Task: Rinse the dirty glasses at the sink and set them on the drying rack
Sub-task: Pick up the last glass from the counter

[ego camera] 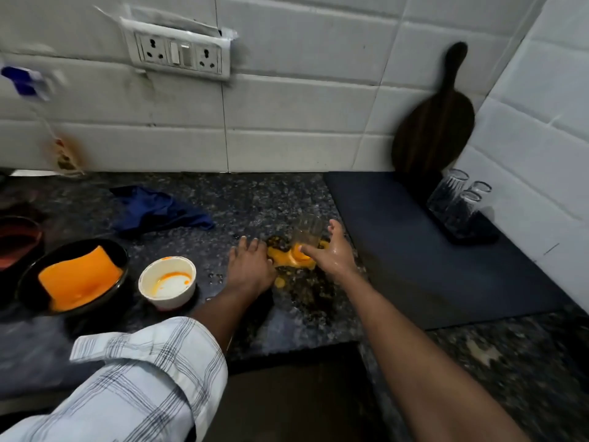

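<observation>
Glass (pixel 307 229) stands in an orange spill (pixel 291 258); wet right hand (pixel 331 250) reaches open, left hand (pixel 250 266) flat on tabletop (pixel 223 199), so it may slip or topple

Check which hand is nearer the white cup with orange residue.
Left. The left hand rests flat on the counter just right of the white cup; the right hand is farther right, at the glass over the orange spill.

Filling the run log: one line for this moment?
right hand at glass | orange spill on counter | left hand flat
</observation>
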